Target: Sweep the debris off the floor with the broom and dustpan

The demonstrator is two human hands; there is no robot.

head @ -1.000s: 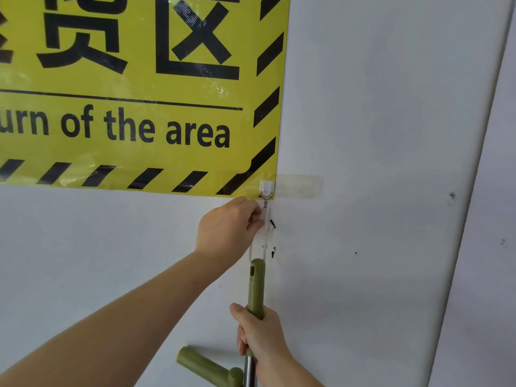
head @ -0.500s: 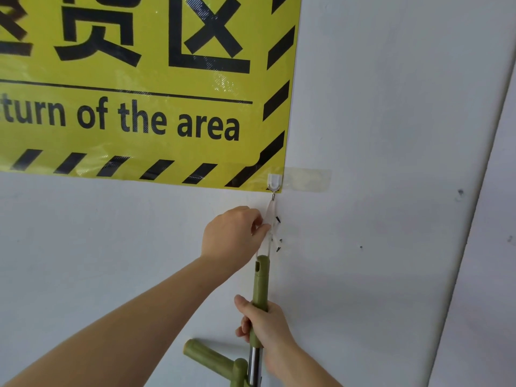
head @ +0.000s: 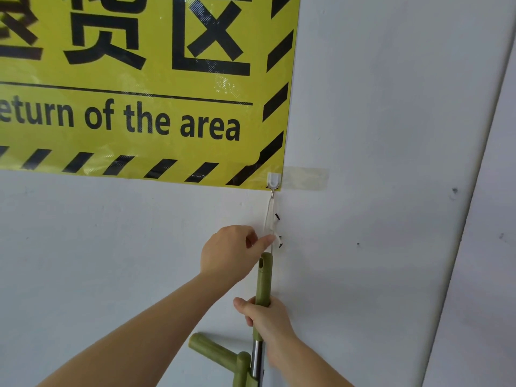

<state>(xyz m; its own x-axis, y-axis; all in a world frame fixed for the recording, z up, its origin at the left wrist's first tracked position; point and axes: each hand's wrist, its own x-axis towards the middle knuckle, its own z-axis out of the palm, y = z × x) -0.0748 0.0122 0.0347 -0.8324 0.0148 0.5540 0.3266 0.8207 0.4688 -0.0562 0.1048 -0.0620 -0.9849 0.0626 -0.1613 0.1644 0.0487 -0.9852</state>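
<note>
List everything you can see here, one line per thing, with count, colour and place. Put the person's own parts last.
sign: one, yellow with black lettering and stripes, upper left of the wall
wall hook: one, white with a metal hook, at the sign's lower right corner
tape strip: one, clear yellowish, right of the hook
hanging loop: one, white, from the hook down to the broom handle
broom handle: one, olive green grip over a metal shaft, upright against the wall
second green handle: one, olive green, bottom centre
wall: pale grey, some dark marks
left hand: pinching the loop
right hand: gripping the broom handle
</note>
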